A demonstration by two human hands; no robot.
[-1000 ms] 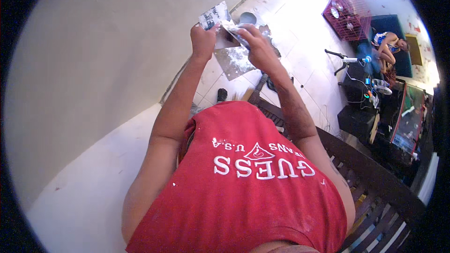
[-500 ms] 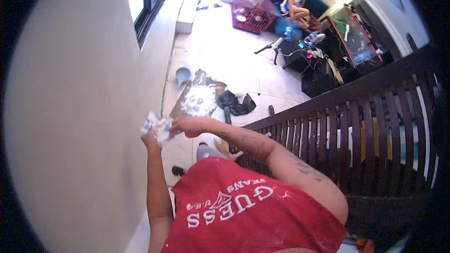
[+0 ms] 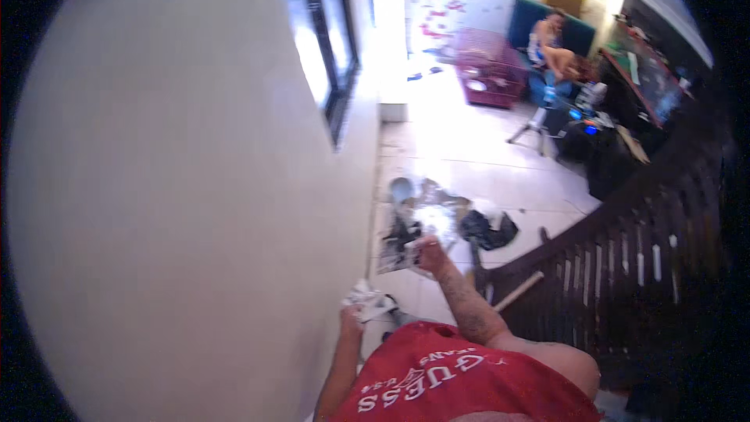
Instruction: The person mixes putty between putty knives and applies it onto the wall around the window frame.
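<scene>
My left hand (image 3: 353,317) is down beside the pale wall, closed on a crumpled white piece (image 3: 369,299) that looks like paper or thin cloth; blur hides which. My right hand (image 3: 430,256) is farther forward, apart from the left. Its fingers are curled, with a small whitish thing (image 3: 412,250) at them that is too blurred to name. Past that hand, a sheet (image 3: 393,259) on the floor lies under a bright white patch (image 3: 436,221). At the sheet's right is a black plastic bag (image 3: 490,230), and by its far left corner a blue-grey bucket (image 3: 401,190).
The plain wall (image 3: 195,187) with a dark-framed window (image 3: 332,55) runs along my left. A dark slatted wooden railing (image 3: 609,273) slants along the right, a pale stick (image 3: 519,291) beside it. Farther off are a tripod (image 3: 530,130), a pink cage (image 3: 490,78) and a seated person (image 3: 547,43).
My hands, together at the white piece before, are now apart. The right has reached forward, while the left keeps the white piece. The view has swung left, showing more wall.
</scene>
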